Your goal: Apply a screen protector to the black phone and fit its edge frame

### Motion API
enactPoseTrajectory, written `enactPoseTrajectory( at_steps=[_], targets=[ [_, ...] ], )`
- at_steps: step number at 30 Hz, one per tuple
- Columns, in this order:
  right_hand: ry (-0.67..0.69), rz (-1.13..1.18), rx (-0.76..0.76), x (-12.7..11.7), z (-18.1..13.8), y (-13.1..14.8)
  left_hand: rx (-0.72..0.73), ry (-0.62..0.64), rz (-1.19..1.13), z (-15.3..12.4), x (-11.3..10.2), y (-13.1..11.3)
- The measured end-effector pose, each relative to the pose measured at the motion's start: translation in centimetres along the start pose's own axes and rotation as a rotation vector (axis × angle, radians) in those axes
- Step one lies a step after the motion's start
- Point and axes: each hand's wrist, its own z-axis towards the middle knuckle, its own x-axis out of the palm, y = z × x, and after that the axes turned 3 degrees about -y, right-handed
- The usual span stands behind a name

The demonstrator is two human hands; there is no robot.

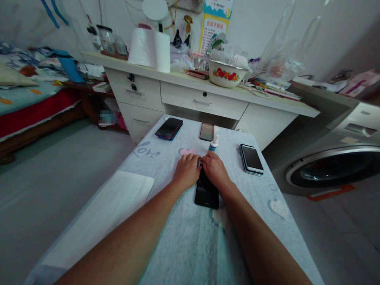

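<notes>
A black smartphone (207,192) lies flat on the cloth-covered table, its near half showing between my forearms. My left hand (187,171) bends its fingers at the phone's far left corner, and a small greyish bit shows at its fingertips. Over the far right part of the phone, my right hand (215,168) has its fingers curled in, close against the left hand. Both hands look closed, but what the fingertips pinch is hidden. Just beyond the right hand stands a small white-capped bottle (213,143) with a blue label.
Stacked phones (169,128) lie at the far left, and more phones (251,159) at the right. A brownish phone or case (207,132) lies at the far edge. A whitish sheet (103,213) covers the left side. Beyond are a desk (184,85) and a washing machine (335,146).
</notes>
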Motion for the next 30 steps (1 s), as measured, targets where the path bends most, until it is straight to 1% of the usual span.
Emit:
enactPoseTrajectory(
  at_steps=[5,8,19,25,30],
  targets=[
    [0.043,0.056,-0.041,-0.61,-0.17,0.17,-0.004,0.009,0.001,0.04,0.04,0.04],
    [0.043,0.081,-0.046,-0.74,-0.23,0.24,-0.011,0.019,-0.004,0.07,-0.03,0.01],
    [-0.012,0.012,0.028,-0.11,0.01,0.09,-0.005,0.002,0.01,-0.03,-0.1,-0.11],
    [-0.031,0.007,0.031,-0.03,-0.15,-0.23,0.012,0.016,0.005,-0.05,-0.2,-0.11],
    [-0.021,0.015,0.038,-0.11,-0.27,-0.25,0.01,0.02,0.01,-0.03,-0.22,-0.11]
  ],
)
